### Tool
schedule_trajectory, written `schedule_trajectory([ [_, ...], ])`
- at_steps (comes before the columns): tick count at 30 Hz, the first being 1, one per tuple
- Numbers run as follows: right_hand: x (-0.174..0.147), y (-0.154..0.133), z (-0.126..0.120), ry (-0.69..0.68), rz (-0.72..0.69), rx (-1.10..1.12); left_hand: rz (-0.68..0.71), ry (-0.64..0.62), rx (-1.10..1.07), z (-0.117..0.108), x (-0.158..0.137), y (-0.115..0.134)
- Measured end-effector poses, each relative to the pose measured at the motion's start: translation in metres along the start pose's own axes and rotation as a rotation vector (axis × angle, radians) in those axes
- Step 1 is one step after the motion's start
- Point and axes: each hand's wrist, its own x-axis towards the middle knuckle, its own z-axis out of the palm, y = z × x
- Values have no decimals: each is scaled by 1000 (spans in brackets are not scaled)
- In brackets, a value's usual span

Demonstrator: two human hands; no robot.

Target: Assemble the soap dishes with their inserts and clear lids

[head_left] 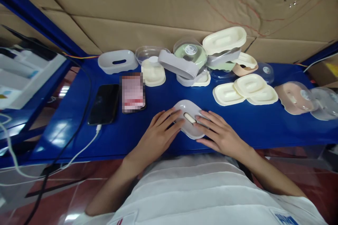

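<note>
A shallow grey plastic dish (188, 105) lies in front of me on the blue table. A cream oblong piece (189, 117) shows in the slot at its middle. On the left side, my left hand (161, 126) rests its outstretched fingertips on the dish's rim and inner face. From the right, my right hand (220, 130) does likewise, its fingers spread and its thumb low by the near edge. Neither hand is visibly closed round the dish; its underside is hidden.
Cream trays (228, 94) overlap at right; a pinkish case (295, 98) with a clear cover stands beyond them. Along the cardboard back wall are piled grey, green and cream parts with clear lids (190, 49). A black phone (103, 104) on a white cable and a second, blurred-out phone-like device (132, 93) lie left.
</note>
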Motion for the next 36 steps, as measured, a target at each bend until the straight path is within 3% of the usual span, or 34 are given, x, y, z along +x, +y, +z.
schedule_trajectory([
  [5,-1,21,-24,-13,49,4,11,66,86,-6,-1,4],
  [11,26,73,-60,121,208,-285,7,92,91,-9,-3,6],
  [17,81,116,-36,-54,216,-616,-1,67,38,-7,-4,4],
  [22,109,133,-21,-54,256,-686,-8,53,29,-7,-6,4],
  [31,111,139,-48,213,614,-499,-10,72,-49,-5,-6,2],
  [36,82,137,-60,474,533,-369,-29,72,-96,-4,-7,1],
])
